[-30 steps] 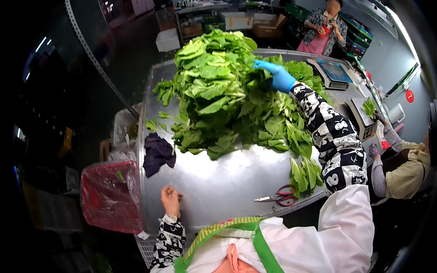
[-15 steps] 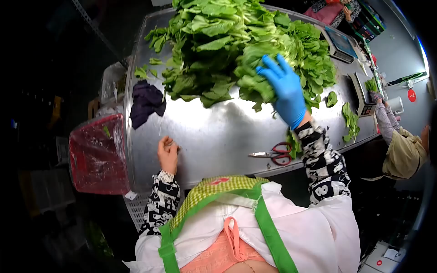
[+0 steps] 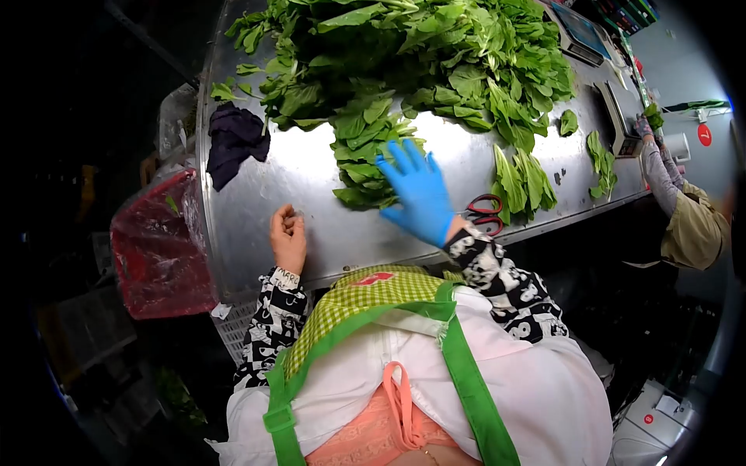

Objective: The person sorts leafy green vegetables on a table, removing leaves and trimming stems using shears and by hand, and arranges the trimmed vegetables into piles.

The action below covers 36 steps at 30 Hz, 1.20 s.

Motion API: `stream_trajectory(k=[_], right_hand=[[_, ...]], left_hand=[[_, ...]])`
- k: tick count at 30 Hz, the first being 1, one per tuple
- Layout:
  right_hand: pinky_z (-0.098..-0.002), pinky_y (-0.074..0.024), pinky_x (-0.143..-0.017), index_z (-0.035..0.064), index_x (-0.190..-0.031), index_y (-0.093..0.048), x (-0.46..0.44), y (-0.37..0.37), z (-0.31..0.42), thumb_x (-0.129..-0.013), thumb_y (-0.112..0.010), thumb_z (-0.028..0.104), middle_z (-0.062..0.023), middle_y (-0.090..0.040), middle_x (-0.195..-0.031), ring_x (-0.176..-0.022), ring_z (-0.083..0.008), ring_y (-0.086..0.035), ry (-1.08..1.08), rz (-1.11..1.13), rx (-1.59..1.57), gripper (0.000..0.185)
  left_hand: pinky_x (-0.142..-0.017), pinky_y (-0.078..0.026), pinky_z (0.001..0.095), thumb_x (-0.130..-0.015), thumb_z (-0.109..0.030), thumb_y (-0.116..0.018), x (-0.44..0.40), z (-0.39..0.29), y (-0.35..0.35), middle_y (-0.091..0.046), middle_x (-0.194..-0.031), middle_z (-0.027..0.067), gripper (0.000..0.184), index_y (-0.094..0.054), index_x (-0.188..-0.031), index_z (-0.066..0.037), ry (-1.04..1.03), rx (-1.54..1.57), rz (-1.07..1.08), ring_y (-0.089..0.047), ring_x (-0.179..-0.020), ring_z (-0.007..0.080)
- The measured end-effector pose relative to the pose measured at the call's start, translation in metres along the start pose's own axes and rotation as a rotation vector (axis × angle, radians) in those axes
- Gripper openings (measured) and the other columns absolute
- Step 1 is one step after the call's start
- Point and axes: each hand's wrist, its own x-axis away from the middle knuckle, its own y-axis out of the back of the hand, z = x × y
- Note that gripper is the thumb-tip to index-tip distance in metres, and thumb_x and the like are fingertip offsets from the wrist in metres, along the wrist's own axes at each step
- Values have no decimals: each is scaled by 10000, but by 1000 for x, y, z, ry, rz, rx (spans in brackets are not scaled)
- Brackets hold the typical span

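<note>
My right hand [image 3: 420, 198], in a blue glove, has its fingers spread over the near right side of a small heap of leafy greens [image 3: 361, 159]. It holds nothing that I can see. My bare left hand [image 3: 288, 237] hovers at the left near edge of the metal table [image 3: 311, 264], with fingers curled in and nothing visible in them. Scissors [image 3: 486, 215] with red and black handles lie right of my gloved wrist, their blades mostly hidden. A large pile of the same greens [image 3: 466, 78] covers the far side, and loose bunches [image 3: 524, 182] lie right of the scissors.
A crumpled dark cloth [image 3: 235, 144] lies at the table's left edge. Beside it hangs a red crate lined with clear plastic [image 3: 163, 245]. Scales [image 3: 622, 116] stand at the right, where a co-worker's gloved hand [image 3: 643, 126] reaches in.
My right hand has moved left and nearer to me, from the big pile to the small heap, its fingers spreading. Greens now lie right of the scissors. My left hand stays curled.
</note>
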Motion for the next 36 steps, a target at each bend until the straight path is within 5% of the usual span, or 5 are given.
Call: stream_trajectory(k=[3, 6, 24, 27, 36], right_hand=[[-392, -448, -898, 33, -1197, -533, 29, 2, -49, -729, -695, 134, -174, -572, -1167, -1052, -344, -549, -32, -276, -162, 505], [-351, -498, -785, 27, -1089, -612, 57, -13, -86, -801, -650, 141, -172, -637, -1007, -900, -309, -619, -313, -245, -194, 312], [-408, -448, -582, 112, -735, -666, 51, -36, -47, -800, -601, 277, -84, -625, -671, -641, -288, -599, -284, -80, -148, 189], [-401, -463, -557, 74, -737, -665, 48, 4, -15, -800, -618, 249, -110, -614, -655, -627, -309, -598, -291, -99, -322, 192], [-342, -428, -625, 63, -903, -653, 35, 27, 28, -801, -639, 108, -84, -619, -765, -676, -259, -576, 68, -158, -426, 113]], left_hand=[[-745, -461, 227, -869, -74, -597, 4, -4, 1, -609, -968, 65, 217, -563, -1064, 17, -79, -4, -78, -567, -821, 103], [-674, -445, 229, -858, -96, -621, 5, -7, 4, -600, -835, 25, 118, -611, -904, 12, -168, -87, -27, -539, -715, 94], [-698, -449, 275, -801, -97, -678, 30, -76, -32, -618, -755, 44, 100, -632, -833, -13, -335, -206, 109, -576, -715, 140], [-749, -418, 333, -712, -42, -701, 34, -102, -32, -615, -800, 75, 127, -611, -801, -35, -624, -317, 167, -568, -775, 262], [-991, -256, 457, -649, -209, -769, 38, -170, -28, -615, -1053, 21, 387, -652, -1003, -106, -1019, -611, 186, -507, -1084, 263]])
